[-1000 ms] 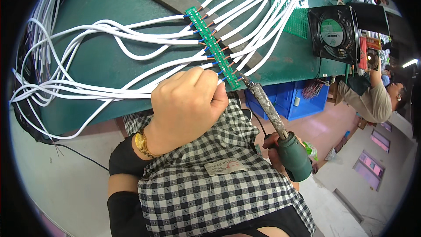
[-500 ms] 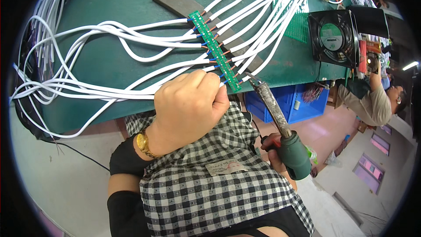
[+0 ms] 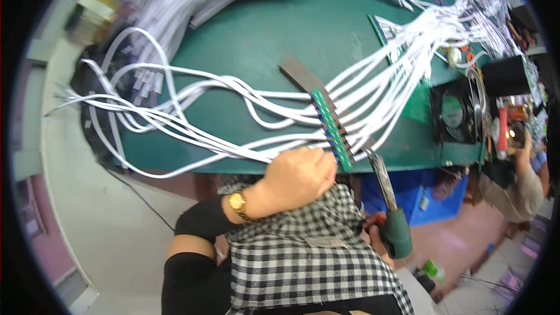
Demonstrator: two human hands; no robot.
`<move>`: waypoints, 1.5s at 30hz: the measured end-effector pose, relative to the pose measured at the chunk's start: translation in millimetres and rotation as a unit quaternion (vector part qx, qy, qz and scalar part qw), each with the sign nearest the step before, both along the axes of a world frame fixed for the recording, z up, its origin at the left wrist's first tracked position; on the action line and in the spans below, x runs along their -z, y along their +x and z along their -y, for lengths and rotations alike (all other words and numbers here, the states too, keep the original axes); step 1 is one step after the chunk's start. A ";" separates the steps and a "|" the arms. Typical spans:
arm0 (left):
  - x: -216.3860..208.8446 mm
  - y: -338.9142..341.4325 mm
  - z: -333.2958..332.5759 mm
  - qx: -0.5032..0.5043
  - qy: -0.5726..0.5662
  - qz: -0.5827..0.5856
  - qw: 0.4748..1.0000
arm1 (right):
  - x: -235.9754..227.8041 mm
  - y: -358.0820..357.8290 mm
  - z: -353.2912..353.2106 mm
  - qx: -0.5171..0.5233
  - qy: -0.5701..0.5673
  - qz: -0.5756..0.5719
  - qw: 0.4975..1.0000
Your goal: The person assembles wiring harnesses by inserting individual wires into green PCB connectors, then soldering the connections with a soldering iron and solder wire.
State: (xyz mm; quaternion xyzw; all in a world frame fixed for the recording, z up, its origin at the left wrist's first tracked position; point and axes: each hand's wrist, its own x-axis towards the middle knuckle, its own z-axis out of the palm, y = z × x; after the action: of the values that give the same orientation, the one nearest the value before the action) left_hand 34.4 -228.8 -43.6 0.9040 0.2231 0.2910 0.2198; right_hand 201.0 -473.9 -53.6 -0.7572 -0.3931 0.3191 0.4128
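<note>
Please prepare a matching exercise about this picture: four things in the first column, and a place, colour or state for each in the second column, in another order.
Column one:
1. Left hand
2. Soldering iron
3. Bin
4. Board

Column two:
A. Green, wired to white cables
B. Blue, below the tabletop
C. Has a gold watch at its wrist
D. Held in the right hand

Pairs: 1-C, 2-D, 3-B, 4-A

Left hand [image 3: 300, 178] curls knuckles-up — right hand [image 3: 375, 237] grips, lower.
</note>
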 end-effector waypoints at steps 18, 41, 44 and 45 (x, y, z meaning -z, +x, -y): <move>-65.4 -4.9 -267.4 -0.269 0.291 -0.232 0.888 | 20.0 -22.2 6.9 0.128 0.150 -0.228 0.953; -94.1 147.3 -300.9 -0.067 0.393 -0.152 0.905 | 20.4 -5.7 -30.6 0.097 0.209 -0.225 0.947; -68.5 153.4 -320.1 -0.064 0.439 -0.214 0.870 | 14.6 -9.4 -29.6 0.105 0.225 -0.223 0.943; -65.8 152.4 -318.6 -0.042 0.442 -0.240 0.863 | 13.9 -9.4 -28.9 0.110 0.230 -0.219 0.942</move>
State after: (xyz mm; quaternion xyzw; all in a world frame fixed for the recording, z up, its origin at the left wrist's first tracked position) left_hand 186.8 89.8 22.2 0.9380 0.1548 0.1425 -0.2756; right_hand 191.7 -445.0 -67.6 -0.5914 -0.2698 0.3305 0.6842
